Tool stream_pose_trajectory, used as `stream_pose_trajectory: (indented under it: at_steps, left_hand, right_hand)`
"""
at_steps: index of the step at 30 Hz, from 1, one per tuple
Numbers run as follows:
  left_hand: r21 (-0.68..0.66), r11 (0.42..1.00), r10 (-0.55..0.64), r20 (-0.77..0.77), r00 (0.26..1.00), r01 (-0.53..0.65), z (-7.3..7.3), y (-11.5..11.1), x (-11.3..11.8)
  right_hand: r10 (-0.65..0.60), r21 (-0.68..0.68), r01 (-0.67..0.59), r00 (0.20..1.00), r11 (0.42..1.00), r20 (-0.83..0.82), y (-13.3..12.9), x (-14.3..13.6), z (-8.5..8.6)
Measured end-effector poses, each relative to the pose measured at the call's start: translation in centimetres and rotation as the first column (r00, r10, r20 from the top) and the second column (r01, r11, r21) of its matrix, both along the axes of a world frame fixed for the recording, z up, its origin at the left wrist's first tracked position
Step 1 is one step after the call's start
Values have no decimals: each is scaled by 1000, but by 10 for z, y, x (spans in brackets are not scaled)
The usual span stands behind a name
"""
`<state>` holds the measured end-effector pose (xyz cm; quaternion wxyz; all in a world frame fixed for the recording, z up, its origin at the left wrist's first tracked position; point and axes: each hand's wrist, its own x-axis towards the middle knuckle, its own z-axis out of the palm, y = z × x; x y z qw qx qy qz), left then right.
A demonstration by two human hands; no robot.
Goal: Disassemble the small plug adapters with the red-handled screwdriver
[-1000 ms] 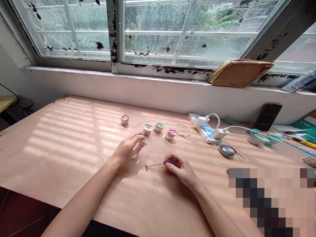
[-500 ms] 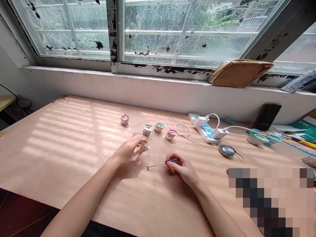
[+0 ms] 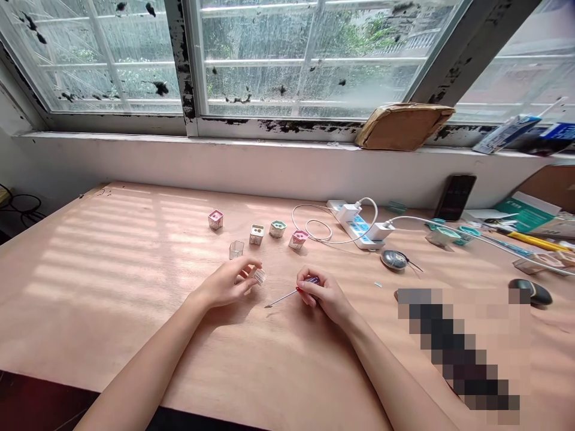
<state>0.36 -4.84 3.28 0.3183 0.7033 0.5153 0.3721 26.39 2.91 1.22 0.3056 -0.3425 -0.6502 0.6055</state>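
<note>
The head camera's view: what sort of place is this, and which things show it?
Probably a work corner in a home or small workshop: a wooden table stands below a weathered window, with a power strip on top, and the right hand holds a thin-shafted tool.

L hand (image 3: 228, 282) & R hand (image 3: 322, 293) apart, fingers (image 3: 251, 263) bent, both forearms (image 3: 150, 350) reaching fwd.
</note>
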Motion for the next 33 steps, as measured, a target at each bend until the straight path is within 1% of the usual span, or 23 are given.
stream_pose_trajectory:
  at_steps: [4, 6, 8, 10, 12, 15, 27, 30, 33]
  left_hand:
    - [-50, 999, 13, 64, 998, -10, 2, 0, 0]
    - [-133, 991, -12, 133, 991, 30, 4, 0, 0]
    - [-259, 958, -62, 240, 969, 126, 6, -1, 0]
    - [-370, 898, -117, 322, 940, 238, 6, -2, 0]
    - [-420, 858, -160, 327, 931, 296, 7, -3, 0]
    - [-424, 850, -198, 288, 937, 311, 9, -3, 1]
    - [-444, 846, -192, 264, 945, 296, 6, -1, 2]
    - [-449, 840, -189, 281, 941, 303, 7, -1, 1]
    - [-439, 837, -185, 334, 924, 326, 7, 0, 0]
  right_hand:
    - [-32, 14, 31, 996, 999, 79, 1, -1, 2]
    - [-39, 17, 38, 995, 999, 97, 1, -2, 2]
    - [-39, 17, 37, 994, 999, 102, 2, -2, 2]
    - [-41, 21, 39, 994, 999, 104, 2, -3, 3]
    - [-45, 29, 42, 993, 999, 107, 1, -4, 5]
    - [-42, 40, 38, 994, 998, 104, 1, -4, 6]
    - [-57, 47, 52, 991, 998, 120, 2, -2, 10]
    - [-61, 49, 55, 992, 997, 114, 5, 1, 8]
    - [-61, 47, 56, 992, 997, 110, 8, 3, 4]
